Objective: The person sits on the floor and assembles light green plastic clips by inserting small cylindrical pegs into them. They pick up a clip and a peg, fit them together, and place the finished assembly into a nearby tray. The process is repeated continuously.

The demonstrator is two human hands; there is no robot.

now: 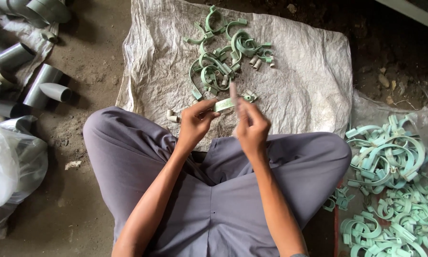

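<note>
Grey trousers (209,200) over crossed legs fill the near view, and above the knees both hands work close together. Left hand (195,124) pinches one end of a small pale green plastic piece (224,104) between thumb and fingers; right hand (252,128) is closed on a thin blurred strip (233,93) that stands up from that piece, though its grip is hard to read. Judging by this, a piece is being trimmed or pulled apart from its scrap. Just beyond, a heap of green clips (221,59) lies on a woven sack (309,81) spread on the dirt floor; more clips (390,190) are piled to the right, grey pipe fittings (28,71) to the left. Separating the two parts likely needs a firm pinch and a clean twist.
</note>
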